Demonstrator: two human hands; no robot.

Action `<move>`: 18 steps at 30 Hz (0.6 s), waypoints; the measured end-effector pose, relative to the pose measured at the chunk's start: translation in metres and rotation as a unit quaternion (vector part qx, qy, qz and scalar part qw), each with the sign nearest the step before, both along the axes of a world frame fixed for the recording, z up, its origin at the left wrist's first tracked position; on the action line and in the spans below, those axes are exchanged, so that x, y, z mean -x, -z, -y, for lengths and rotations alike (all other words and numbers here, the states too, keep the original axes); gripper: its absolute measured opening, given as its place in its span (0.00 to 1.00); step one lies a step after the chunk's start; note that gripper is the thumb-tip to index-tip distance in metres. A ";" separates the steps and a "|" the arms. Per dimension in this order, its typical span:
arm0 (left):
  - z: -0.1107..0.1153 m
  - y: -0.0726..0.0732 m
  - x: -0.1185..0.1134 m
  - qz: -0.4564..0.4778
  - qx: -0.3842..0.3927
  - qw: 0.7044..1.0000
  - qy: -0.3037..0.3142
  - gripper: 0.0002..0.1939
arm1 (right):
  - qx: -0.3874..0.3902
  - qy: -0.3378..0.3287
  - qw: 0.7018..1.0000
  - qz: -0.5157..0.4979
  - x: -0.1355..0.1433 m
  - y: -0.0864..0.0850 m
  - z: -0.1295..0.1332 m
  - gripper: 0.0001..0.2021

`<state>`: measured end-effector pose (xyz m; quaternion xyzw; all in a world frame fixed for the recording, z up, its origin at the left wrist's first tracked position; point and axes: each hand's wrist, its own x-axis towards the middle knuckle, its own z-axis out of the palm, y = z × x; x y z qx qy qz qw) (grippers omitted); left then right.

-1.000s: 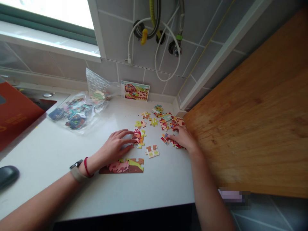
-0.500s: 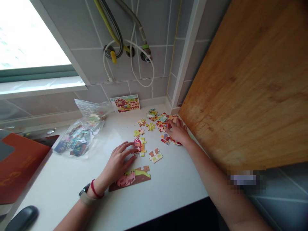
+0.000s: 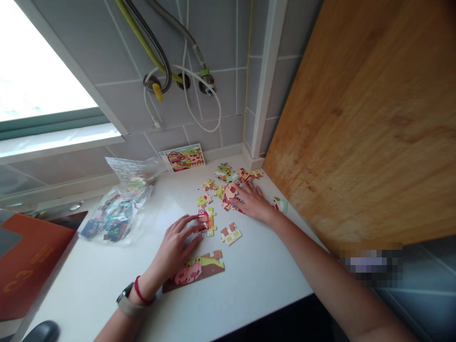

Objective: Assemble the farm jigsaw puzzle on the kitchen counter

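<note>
My left hand (image 3: 181,240) rests with its fingers apart, the fingertips on the left edge of a small joined block of jigsaw pieces (image 3: 206,221) with a red barn on it. Just below lies a joined strip of jigsaw (image 3: 213,267) showing a pink spotted animal and green ground, partly under that hand. My right hand (image 3: 253,202) lies spread over the heap of loose jigsaw pieces (image 3: 231,191), touching some and hiding others. Between the hands sits a cream and brown pair of pieces (image 3: 231,233). One loose piece (image 3: 280,204) is right of my right wrist.
A picture card (image 3: 187,157) of the farm scene leans on the tiled wall. Clear plastic bags (image 3: 119,213) of more pieces lie at left, beside an orange box (image 3: 28,266). A wooden panel (image 3: 356,118) bounds the right side. A black mouse (image 3: 42,331) is at lower left.
My right hand has moved left and slightly toward me across the heap, shifting loose pieces. One piece now shows right of its wrist. My left hand stays at the barn block. The view has tilted slightly.
</note>
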<state>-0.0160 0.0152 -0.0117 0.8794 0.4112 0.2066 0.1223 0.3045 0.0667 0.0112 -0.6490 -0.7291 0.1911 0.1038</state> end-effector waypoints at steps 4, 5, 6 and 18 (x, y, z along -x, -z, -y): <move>0.001 -0.001 0.000 -0.008 0.007 1.000 -0.003 0.14 | 0.018 0.027 0.999 0.039 -0.009 0.000 0.001 0.37; 0.002 -0.001 0.000 -0.009 0.008 1.000 -0.003 0.14 | 0.009 0.033 0.998 0.050 -0.010 -0.002 0.003 0.35; 0.002 -0.002 0.000 -0.008 0.009 1.000 -0.002 0.14 | -0.004 0.040 0.997 0.060 -0.011 -0.004 0.005 0.32; 0.012 -0.009 -0.002 -0.003 0.015 1.000 0.009 0.18 | -0.015 -0.126 0.992 0.018 0.020 -0.002 0.007 0.34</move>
